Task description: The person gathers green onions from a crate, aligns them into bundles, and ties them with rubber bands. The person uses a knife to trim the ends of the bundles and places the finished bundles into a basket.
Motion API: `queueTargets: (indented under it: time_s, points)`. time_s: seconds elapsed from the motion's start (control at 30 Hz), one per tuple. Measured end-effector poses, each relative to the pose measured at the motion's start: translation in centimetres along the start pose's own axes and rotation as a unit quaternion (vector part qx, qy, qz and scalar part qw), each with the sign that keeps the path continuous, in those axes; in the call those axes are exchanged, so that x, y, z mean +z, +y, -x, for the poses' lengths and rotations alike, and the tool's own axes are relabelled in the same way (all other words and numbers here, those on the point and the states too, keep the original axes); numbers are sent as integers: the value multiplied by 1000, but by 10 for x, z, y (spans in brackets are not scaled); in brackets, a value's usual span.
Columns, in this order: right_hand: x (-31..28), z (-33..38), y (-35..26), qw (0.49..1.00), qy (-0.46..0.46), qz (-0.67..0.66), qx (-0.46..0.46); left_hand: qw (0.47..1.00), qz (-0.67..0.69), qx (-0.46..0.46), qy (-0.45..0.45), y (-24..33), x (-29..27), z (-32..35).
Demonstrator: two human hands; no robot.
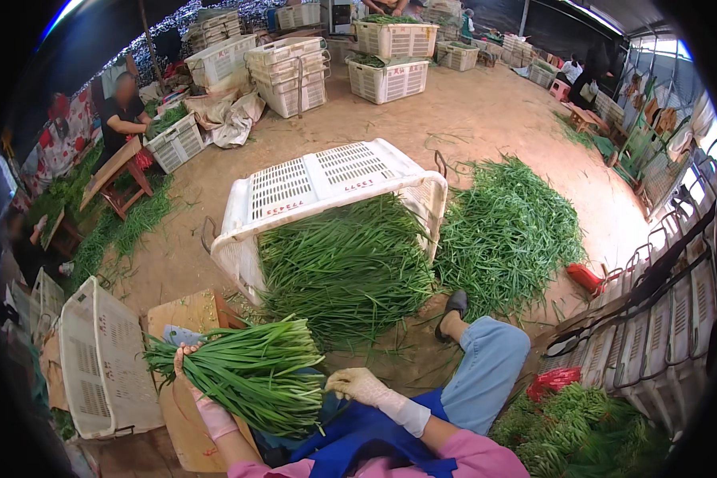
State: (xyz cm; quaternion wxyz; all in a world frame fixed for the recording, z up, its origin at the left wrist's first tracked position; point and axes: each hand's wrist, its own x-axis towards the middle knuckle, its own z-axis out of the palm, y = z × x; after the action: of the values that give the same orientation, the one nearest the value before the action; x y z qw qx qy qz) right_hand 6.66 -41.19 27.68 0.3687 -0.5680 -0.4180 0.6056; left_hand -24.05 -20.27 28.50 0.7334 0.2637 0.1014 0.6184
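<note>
A thick bunch of garlic chives [247,374] lies across my lap and a wooden board [187,315], pale stem ends to the right. My left hand [203,398], in a light glove, is wrapped around its leafy left part; some of the fingers are hidden by the leaves. Just right of the stem ends is my right hand [362,386], gloved, with its fingers curled in; I cannot make out whether anything is between them. Ahead, a white plastic crate [318,175] is tipped on its side, with loose chives [350,263] spilling from its mouth toward me.
A heap of green leaves [510,231] lies right of the tipped crate. Another white crate [107,358] stands at my left, stacked crates [653,327] at my right beside bundled greens [581,430]. A co-worker [123,115] sits far left; more crates [286,76] stand behind.
</note>
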Motion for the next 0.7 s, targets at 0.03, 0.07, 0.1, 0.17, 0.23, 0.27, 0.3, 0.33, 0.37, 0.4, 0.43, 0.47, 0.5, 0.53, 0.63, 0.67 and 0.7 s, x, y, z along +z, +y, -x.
queueTargets:
  time_s: [0.03,0.07,0.1,0.17,0.23,0.27,0.3,0.33,0.37,0.4,0.43,0.47,0.5,0.53,0.63,0.67,0.7]
  points:
    - [-5,1,3,1000,24,-14,8,1000,2,-2,9,0,1,1]
    - [-8,2,5,998,48,-28,17,1000,4,-5,18,0,2,1]
    - [-11,0,4,993,61,-68,75,1000,7,0,17,0,3,2]
    - [-1,-11,11,994,70,-77,-26,1000,15,2,13,-3,10,3]
    - [9,-19,-1,997,31,-17,-72,1000,22,5,6,-4,10,2]
    - [18,-24,-6,992,11,-79,-102,1000,23,8,2,-2,9,1]
    - [23,-29,-6,994,3,-90,-67,1000,4,10,3,0,-5,-1]
    - [28,-32,-5,994,-4,-101,-31,1000,-1,12,3,-1,-9,-2]
    - [28,-35,-3,980,-7,-189,-56,1000,-6,13,3,-1,-12,-3]
    - [25,-35,-1,985,-2,-156,-77,1000,-11,15,2,0,-15,-5]
    - [23,-28,-10,990,1,-125,-68,999,-22,16,23,0,-16,-4]
    - [23,-23,-15,994,4,-95,-59,1000,-23,16,6,0,-17,-5]
    - [23,-26,-11,995,20,-32,-96,1000,-24,16,-11,1,-20,-7]
    - [27,-28,-11,991,30,29,-130,999,-28,18,-23,5,-20,-3]
    - [22,-17,-19,992,30,61,-109,998,-20,13,-56,1,-16,-5]
    - [17,-9,-20,992,23,-51,-111,999,-16,1,-44,1,-18,-1]
    - [8,-9,-10,984,58,4,-170,997,-74,6,16,0,-20,-4]
